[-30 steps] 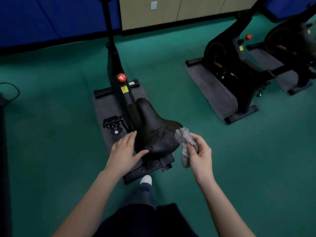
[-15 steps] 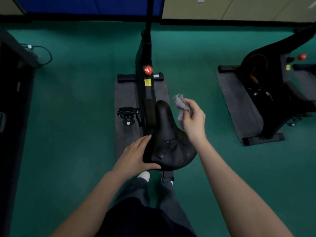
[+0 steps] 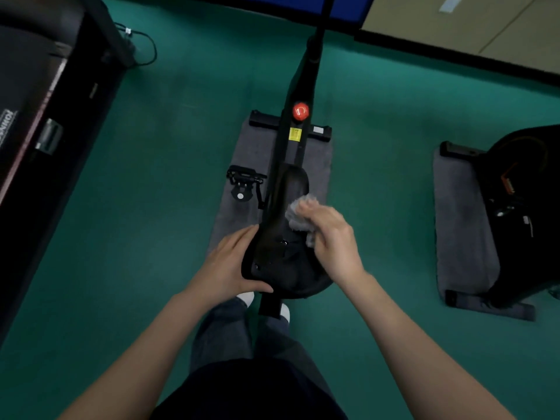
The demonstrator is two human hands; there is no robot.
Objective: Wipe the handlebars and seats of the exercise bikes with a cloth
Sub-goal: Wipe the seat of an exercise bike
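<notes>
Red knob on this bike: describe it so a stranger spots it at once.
Start at the black exercise bike on the middle grey floor mat. Ahead of its black saddle sits the round red knob, just beyond a yellow sticker; nothing else on it is red.

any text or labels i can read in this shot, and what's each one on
Nothing here can be quoted with confidence.
White lettering on the treadmill: turned sideways and cut off by the picture edge, not readable.
Yellow sticker on the bike: print too small to read.
Red knob on the bike: a white mark, blurred, no word.
White sticker on the bike's front foot: blurred.
</notes>
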